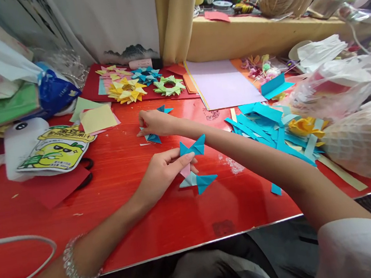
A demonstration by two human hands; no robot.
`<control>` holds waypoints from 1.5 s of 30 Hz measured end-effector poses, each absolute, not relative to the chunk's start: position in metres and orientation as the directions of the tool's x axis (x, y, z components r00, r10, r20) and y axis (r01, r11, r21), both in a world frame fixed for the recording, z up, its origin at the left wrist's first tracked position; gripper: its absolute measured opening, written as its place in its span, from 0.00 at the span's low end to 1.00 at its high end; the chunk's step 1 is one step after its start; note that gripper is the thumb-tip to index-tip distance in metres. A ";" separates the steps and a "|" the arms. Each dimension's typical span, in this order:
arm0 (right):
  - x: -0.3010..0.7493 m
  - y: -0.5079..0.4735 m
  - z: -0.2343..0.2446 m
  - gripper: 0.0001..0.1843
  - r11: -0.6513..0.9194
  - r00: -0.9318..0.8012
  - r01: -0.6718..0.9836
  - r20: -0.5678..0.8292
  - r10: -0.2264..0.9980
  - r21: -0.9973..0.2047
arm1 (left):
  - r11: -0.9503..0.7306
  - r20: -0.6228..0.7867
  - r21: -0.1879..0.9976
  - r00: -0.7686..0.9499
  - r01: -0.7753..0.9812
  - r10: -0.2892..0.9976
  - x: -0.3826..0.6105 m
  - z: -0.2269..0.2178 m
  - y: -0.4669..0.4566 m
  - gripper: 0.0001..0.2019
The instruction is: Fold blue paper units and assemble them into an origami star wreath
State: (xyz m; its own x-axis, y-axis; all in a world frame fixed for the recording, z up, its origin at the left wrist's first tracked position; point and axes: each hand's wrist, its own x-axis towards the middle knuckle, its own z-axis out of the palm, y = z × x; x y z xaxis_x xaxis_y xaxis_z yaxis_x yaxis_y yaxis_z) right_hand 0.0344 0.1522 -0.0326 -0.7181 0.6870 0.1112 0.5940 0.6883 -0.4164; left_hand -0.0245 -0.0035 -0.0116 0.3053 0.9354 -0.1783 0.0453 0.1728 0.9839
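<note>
My left hand [165, 170] pinches a partly joined origami ring between thumb and fingers. Its folded paper units show a blue point [198, 146] at the top, a pink part [186, 170] by the fingers, and a pale blue unit [188, 181] joined to a blue unit [206, 182] below. Stretched across the table, my right hand [158, 122] has its fingers curled down on a small blue folded unit [153, 138], partly hidden by them. Another blue folded unit [165, 110] lies just behind that hand.
Finished paper rings in yellow [122, 94], blue [150, 74] and green [179, 87] lie at the back. Lilac paper sheets [222, 82] are beside them. Blue paper strips [261, 125] and plastic bags [358, 145] crowd the right; a lemon-printed pouch [55, 155] lies left.
</note>
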 end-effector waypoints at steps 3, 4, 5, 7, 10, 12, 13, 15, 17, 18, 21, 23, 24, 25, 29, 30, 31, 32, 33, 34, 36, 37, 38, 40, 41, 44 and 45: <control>0.040 0.147 -0.031 0.23 0.688 -0.722 0.569 0.127 0.681 -0.451 | 0.161 -0.161 0.987 0.286 0.023 0.945 -0.025 -0.013 -0.002 0.13; 0.042 0.147 -0.030 0.23 0.682 -0.720 0.558 0.133 0.681 -0.473 | 0.158 -0.154 0.987 0.268 0.006 0.951 -0.025 -0.014 -0.002 0.13; 0.044 0.148 -0.028 0.21 0.669 -0.712 0.550 0.139 0.688 -0.500 | 0.151 -0.144 0.989 0.241 -0.011 0.960 -0.025 -0.015 -0.001 0.13; 0.051 0.150 -0.022 0.19 0.628 -0.671 0.541 0.163 0.723 -0.559 | 0.125 -0.117 0.992 0.179 -0.032 0.977 -0.026 -0.017 0.000 0.13; 0.073 0.148 -0.008 0.17 0.557 -0.547 0.512 0.252 0.798 -0.653 | 0.083 -0.082 0.997 0.103 -0.007 0.991 -0.026 -0.020 0.001 0.12; 0.096 0.138 0.001 0.16 0.446 -0.402 0.383 0.289 0.869 -0.809 | 0.077 -0.076 0.997 0.075 -0.004 0.994 -0.026 -0.021 0.002 0.10; 0.109 0.131 0.003 0.15 0.374 -0.351 0.263 0.272 0.896 -0.889 | 0.077 -0.076 0.997 0.065 -0.015 0.995 -0.026 -0.021 0.003 0.09; 0.134 0.112 0.005 0.14 0.277 -0.308 0.094 0.237 0.922 -0.956 | 0.087 -0.085 0.995 0.058 -0.047 0.995 -0.025 -0.022 0.003 0.09; 0.155 0.091 0.001 0.12 0.207 -0.296 0.032 0.188 0.937 -0.978 | 0.107 -0.103 0.993 0.078 -0.056 0.992 -0.024 -0.021 0.004 0.11; 0.162 0.080 -0.003 0.11 0.182 -0.305 0.026 0.165 0.938 -0.983 | 0.118 -0.113 0.992 0.095 -0.052 0.989 -0.024 -0.020 0.003 0.12; 0.174 0.056 -0.014 0.11 0.108 -0.324 0.022 0.095 0.941 -0.994 | 0.142 -0.136 0.989 0.147 -0.029 0.980 -0.022 -0.017 0.002 0.17; 0.175 0.048 -0.017 0.11 0.094 -0.342 -0.009 0.092 0.935 -0.995 | 0.147 -0.145 0.989 0.161 -0.005 0.976 -0.021 -0.016 0.001 0.20; 0.175 0.045 -0.017 0.11 0.093 -0.357 -0.032 0.099 0.929 -0.995 | 0.150 -0.151 0.989 0.163 0.014 0.975 -0.021 -0.016 0.001 0.21; 0.175 0.044 -0.017 0.11 0.091 -0.371 -0.054 0.105 0.923 -0.994 | 0.151 -0.154 0.988 0.167 0.034 0.974 -0.021 -0.016 0.001 0.20; 0.176 0.046 -0.013 0.13 0.065 -0.410 -0.097 0.100 0.907 -0.993 | 0.146 -0.157 0.987 0.200 0.070 0.967 -0.022 -0.019 0.004 0.12; 0.177 0.047 -0.013 0.14 0.059 -0.420 -0.097 0.095 0.902 -0.994 | 0.149 -0.161 0.986 0.205 0.073 0.966 -0.022 -0.019 0.004 0.12; 0.178 0.048 -0.012 0.14 0.057 -0.431 -0.096 0.093 0.897 -0.994 | 0.155 -0.168 0.985 0.203 0.078 0.965 -0.023 -0.020 0.004 0.12; 0.180 0.048 -0.012 0.13 0.059 -0.440 -0.091 0.093 0.893 -0.994 | 0.164 -0.179 0.982 0.199 0.089 0.964 -0.023 -0.020 0.004 0.13; 0.181 0.049 -0.011 0.13 0.067 -0.443 -0.078 0.094 0.891 -0.995 | 0.172 -0.190 0.979 0.193 0.106 0.963 -0.023 -0.020 0.003 0.13; 0.182 0.048 -0.010 0.12 0.078 -0.440 -0.059 0.096 0.893 -0.995 | 0.176 -0.198 0.976 0.187 0.130 0.962 -0.023 -0.019 0.002 0.14; 0.183 0.046 -0.008 0.10 0.094 -0.420 -0.009 0.089 0.903 -0.996 | 0.143 -0.181 0.963 0.159 0.229 0.971 -0.024 -0.017 0.001 0.14; 0.183 0.045 -0.007 0.10 0.099 -0.407 0.018 0.083 0.909 -0.995 | 0.102 -0.151 0.946 0.140 0.307 0.979 -0.024 -0.017 0.001 0.14; 0.183 0.044 -0.007 0.10 0.105 -0.394 0.043 0.080 0.916 -0.994 | 0.054 -0.111 0.919 0.124 0.390 0.986 -0.024 -0.016 0.000 0.14; 0.182 0.041 -0.007 0.11 0.124 -0.380 0.073 0.087 0.921 -0.990 | -0.024 -0.040 0.854 0.112 0.520 0.993 -0.024 -0.016 0.000 0.14; 0.181 0.040 -0.007 0.11 0.135 -0.380 0.079 0.095 0.920 -0.988 | -0.046 -0.021 0.835 0.114 0.549 0.993 -0.024 -0.016 0.000 0.14; 0.178 0.037 -0.008 0.10 0.160 -0.393 0.082 0.116 0.912 -0.984 | -0.070 -0.004 0.861 0.143 0.504 0.990 -0.026 -0.018 0.000 0.09; 0.177 0.035 -0.008 0.10 0.170 -0.393 0.091 0.121 0.911 -0.981 | -0.080 0.008 0.879 0.154 0.470 0.988 -0.026 -0.018 0.000 0.08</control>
